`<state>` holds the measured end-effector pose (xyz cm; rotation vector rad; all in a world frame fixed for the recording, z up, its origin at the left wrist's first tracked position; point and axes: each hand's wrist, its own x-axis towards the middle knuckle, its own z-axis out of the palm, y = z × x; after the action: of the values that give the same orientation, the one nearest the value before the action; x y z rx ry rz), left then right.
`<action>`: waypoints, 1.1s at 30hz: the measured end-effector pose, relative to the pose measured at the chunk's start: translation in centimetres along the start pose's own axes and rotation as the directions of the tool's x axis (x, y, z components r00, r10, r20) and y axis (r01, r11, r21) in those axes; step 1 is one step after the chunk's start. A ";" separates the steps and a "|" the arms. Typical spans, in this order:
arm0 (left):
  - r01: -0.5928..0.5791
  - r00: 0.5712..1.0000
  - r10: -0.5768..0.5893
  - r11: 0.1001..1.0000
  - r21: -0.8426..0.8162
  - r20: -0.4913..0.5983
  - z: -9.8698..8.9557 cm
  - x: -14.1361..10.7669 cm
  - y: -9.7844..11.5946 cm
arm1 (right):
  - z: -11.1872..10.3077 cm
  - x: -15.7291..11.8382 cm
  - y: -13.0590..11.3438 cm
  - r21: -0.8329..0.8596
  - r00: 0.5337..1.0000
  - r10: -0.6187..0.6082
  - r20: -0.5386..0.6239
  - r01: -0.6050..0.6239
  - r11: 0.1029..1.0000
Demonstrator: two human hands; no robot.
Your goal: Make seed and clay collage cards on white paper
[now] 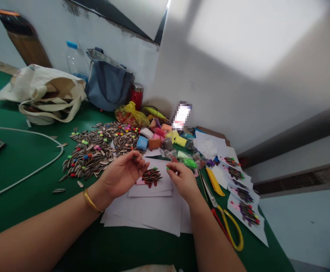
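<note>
Between my hands, a small figure of striped seeds [152, 175] with a green dot on top lies on white paper [153, 208]. My left hand [125, 173] is turned palm inward beside it, fingers curled; what they hold, if anything, is hidden. At the figure's right, my right hand [182, 178] pinches a tiny green ball [168, 168] between thumb and forefinger, above the paper. Behind my left hand spreads a big heap of striped seeds [96, 151] dotted with coloured balls.
Wrapped coloured clay [155, 143] sits behind the paper. Scissors [214, 202] and a yellow cutter [215, 182] lie right of my right hand, beside finished seed cards [248, 215]. Bags [108, 83], a red flask [137, 96] and a phone [182, 115] stand behind; a white cable [37, 132] curves left.
</note>
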<state>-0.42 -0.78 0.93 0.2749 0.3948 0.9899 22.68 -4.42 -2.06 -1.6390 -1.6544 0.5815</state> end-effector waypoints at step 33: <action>-0.026 0.991 0.029 0.999 0.021 -0.132 -0.8 0.8 0.0 | 1.9 -0.3 -0.5 -0.070 0.993 -0.104 0.050 0.107 0.992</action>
<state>-0.38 -0.06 0.07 0.2333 0.5223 1.0349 20.93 -4.41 -2.89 -1.5886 -1.8034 0.5148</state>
